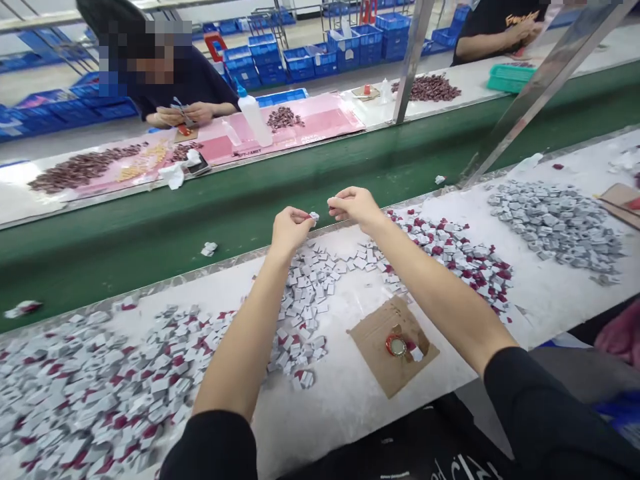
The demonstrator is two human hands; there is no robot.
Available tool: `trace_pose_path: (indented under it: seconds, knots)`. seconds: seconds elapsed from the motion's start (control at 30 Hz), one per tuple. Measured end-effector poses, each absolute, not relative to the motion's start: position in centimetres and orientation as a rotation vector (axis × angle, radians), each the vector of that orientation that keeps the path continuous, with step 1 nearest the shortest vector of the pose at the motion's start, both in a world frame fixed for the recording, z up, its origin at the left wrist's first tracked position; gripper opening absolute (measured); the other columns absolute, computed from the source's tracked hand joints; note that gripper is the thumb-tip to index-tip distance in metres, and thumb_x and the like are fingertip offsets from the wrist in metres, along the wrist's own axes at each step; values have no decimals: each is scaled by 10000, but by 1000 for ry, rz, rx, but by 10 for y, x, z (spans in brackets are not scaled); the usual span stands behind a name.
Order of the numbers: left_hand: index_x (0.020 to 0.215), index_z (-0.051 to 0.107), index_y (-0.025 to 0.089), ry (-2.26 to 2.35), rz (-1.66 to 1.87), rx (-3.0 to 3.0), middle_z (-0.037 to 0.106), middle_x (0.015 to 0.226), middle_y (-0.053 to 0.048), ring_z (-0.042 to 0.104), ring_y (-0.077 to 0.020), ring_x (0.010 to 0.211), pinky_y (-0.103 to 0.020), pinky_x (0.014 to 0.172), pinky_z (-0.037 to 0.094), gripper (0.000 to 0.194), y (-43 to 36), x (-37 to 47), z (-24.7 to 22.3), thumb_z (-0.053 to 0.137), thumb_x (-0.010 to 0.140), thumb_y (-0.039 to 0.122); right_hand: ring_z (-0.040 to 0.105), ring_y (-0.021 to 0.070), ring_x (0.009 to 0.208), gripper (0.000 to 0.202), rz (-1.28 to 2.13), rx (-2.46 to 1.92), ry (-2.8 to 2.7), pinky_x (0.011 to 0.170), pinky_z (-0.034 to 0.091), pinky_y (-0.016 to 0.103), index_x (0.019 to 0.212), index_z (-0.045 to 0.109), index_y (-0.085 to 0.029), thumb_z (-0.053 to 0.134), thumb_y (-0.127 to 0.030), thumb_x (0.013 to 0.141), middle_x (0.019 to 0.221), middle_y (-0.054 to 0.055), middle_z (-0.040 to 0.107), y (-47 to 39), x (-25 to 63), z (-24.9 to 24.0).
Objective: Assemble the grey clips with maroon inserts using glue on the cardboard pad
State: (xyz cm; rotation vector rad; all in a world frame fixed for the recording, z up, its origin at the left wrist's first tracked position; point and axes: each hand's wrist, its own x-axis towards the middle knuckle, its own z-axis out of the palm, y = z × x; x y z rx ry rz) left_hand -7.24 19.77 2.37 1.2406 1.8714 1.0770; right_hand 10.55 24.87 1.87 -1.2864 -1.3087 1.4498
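Note:
Above the far edge of the white table, my left hand pinches a small white and dark-red piece. To its right, my right hand has its fingers pressed together on a small whitish piece. The hands are apart. Below them lies a pile of white pieces. A brown cardboard square near the table's front bears a red-rimmed round cap with a white piece beside it.
White and dark-red pieces spread over the left; more piles lie right. A green belt runs beyond the table, carrying a few pieces. Across it, a person works near a white bottle. A metal post stands behind.

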Motion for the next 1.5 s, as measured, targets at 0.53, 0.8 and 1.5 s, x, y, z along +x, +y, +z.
trace_pose_path:
  seconds: [0.53,0.8,1.5]
  knots:
    - [1183,773,242,938,970,1691,825,1156,-86,765,-255,1059,-399,983,604,236,132,34,57,789,1006,398,826,263,1089,397,1375,-1007,-815,1057,712,493,1074,880,-291,1040,-511,785,1127,54,869,80,229,35]
    - [1068,841,261,991,784,1462,860,1051,-52,788,-235,960,-379,900,616,95,8,28,49,792,1064,343,820,231,823,178,1399,-1203,-1131,738,725,378,992,941,-303,1013,-419,879,963,54,858,-21,244,39]
    - [1089,849,253,1726,1137,1930,818,1001,-16,735,-209,933,-404,917,590,120,-18,-112,109,764,1094,337,813,256,978,56,1027,-1477,-1374,885,700,396,1031,905,-336,883,-302,993,1042,49,834,-94,272,0]
